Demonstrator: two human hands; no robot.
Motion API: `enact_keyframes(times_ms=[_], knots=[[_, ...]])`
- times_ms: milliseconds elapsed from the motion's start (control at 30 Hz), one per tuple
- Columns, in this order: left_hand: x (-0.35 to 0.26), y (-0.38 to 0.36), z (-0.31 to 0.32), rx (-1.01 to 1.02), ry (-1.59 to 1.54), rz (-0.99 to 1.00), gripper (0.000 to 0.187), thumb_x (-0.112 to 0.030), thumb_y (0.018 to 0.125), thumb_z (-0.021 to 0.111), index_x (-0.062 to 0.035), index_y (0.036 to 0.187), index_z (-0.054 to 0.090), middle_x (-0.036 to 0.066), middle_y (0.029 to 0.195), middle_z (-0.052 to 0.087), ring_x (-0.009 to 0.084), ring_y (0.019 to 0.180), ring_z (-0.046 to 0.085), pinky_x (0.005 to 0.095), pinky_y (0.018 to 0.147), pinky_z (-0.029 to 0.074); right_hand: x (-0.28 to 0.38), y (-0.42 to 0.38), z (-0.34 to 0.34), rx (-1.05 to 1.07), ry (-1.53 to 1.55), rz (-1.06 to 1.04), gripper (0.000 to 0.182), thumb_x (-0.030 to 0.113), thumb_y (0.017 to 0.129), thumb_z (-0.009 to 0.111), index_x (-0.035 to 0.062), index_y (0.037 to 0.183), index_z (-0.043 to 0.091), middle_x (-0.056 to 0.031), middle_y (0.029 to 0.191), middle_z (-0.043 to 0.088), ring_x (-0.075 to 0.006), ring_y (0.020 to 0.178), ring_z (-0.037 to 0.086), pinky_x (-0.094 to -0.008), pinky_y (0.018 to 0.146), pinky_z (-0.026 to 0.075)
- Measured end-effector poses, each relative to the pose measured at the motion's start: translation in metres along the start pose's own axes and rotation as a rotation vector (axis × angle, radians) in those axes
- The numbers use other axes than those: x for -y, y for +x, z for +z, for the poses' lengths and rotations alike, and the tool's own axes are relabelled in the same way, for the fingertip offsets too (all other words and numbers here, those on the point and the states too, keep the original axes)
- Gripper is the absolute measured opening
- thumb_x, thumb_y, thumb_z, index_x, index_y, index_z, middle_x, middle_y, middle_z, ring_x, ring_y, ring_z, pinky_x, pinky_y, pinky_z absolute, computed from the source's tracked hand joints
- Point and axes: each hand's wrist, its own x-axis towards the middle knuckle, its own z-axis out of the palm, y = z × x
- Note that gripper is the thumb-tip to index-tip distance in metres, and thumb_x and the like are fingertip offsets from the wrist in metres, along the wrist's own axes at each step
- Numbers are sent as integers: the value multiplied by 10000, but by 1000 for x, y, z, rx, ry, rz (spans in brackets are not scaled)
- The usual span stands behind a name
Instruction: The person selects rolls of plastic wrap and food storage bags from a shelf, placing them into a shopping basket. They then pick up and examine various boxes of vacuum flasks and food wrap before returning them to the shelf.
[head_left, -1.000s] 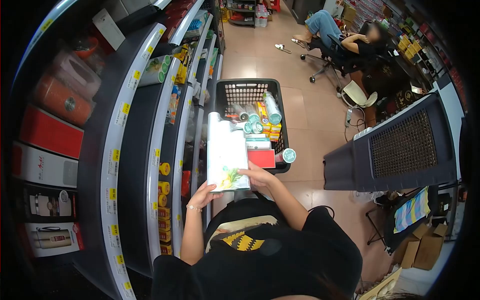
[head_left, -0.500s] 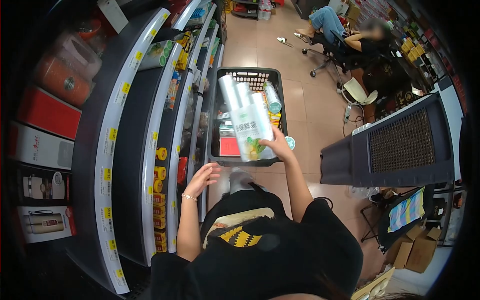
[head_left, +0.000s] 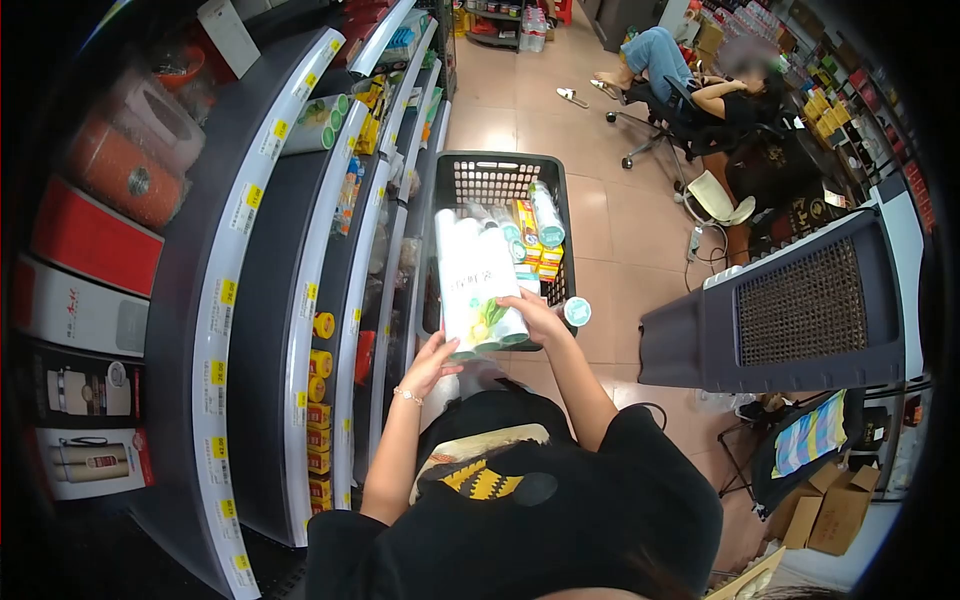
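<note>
A pack of white food-storage bag rolls point(head_left: 482, 290), printed with green vegetables, is held over the near-left part of a black shopping basket point(head_left: 568, 235). My right hand point(head_left: 540, 318) grips the pack's lower right side, thumb on top. At its lower left corner, the fingers of my left hand point(head_left: 432, 364) are closed on the edge. Beyond the pack, the basket holds a teal-and-white roll point(head_left: 546, 213), yellow-and-red boxes point(head_left: 548, 264) and other goods partly hidden. A round teal-and-white end point(head_left: 577, 311) shows just right of my right hand.
Shelves point(head_left: 225, 330) with price tags run along my left, holding boxed flasks point(head_left: 90, 460) and small yellow-lidded goods point(head_left: 320, 362). To the right stand a grey air cooler point(head_left: 790, 300), a folding chair point(head_left: 800, 440) and cartons point(head_left: 835, 505). A person point(head_left: 700, 85) sits at the upper right.
The pack has come slightly nearer and turned more upright. My left hand, apart from it before, has moved up and right onto its lower left corner.
</note>
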Motion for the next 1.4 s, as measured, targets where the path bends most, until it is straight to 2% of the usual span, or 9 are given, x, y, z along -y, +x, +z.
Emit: enact_keyframes(times_ms=[133,300,433,667,800,933,1033,1167,1400], knots=[[-4,7,-18,54,-94,-102,420,-300,837,557,-80,1165,412,58,1014,546,143,921,543,301,738,475,15,5,3,51,39,88,465,55,739,599,-15,1172,444,-90,1066,546,-168,956,542,-297,824,448],[-59,36,-41,-76,-137,229,511,-275,828,573,-85,1238,334,70,1142,480,176,1027,475,366,768,468,59,7,6,311,-242,-136,623,13,648,654,10,1222,411,-94,1127,526,-177,1066,471,-317,930,357],[-119,52,-65,-71,-206,525,436,-140,772,612,-1,1147,438,91,1079,540,196,994,521,390,873,411,103,1,20,478,-642,-341,747,63,574,665,-11,1251,358,-136,1236,427,-217,1156,384,-305,983,282],[-162,23,-56,42,-83,442,657,-32,668,665,1,1245,352,116,1186,475,227,1098,472,379,910,394,115,7,-8,488,-644,-209,732,60,627,681,-27,1271,345,-128,1250,407,-187,1128,395,-283,949,315],[-169,39,-40,-15,-2,454,554,33,644,675,7,1150,449,102,1042,560,178,910,572,281,709,504,110,13,-25,355,-695,-133,676,58,651,637,-19,1259,350,-121,1213,432,-193,1110,414,-283,937,330],[-185,38,-14,-106,87,592,456,49,637,699,15,1050,508,90,952,587,148,813,593,243,675,502,95,16,-6,-270,-933,-489,500,48,737,540,11,1214,392,-124,1186,443,-203,1080,451,-296,933,339],[-197,37,12,-171,406,805,443,14,627,725,22,1018,519,78,960,576,165,864,578,261,739,471,82,22,6,-355,-425,-505,418,48,786,505,17,1191,408,-115,1153,467,-200,1049,477,-292,906,362],[-183,65,29,-142,986,1164,439,-4,562,715,-20,973,562,128,1051,545,294,1033,511,364,886,408,97,8,36,23,168,-170,439,167,871,458,50,1269,313,-119,1075,506,-224,1007,504,-367,844,439],[-120,124,17,-151,1018,1185,499,129,557,577,-46,1024,553,133,1095,512,341,1101,444,404,922,382,74,21,51,-120,246,-7,552,227,882,463,126,1337,167,-120,1146,451,-246,1034,481,-452,832,441]])
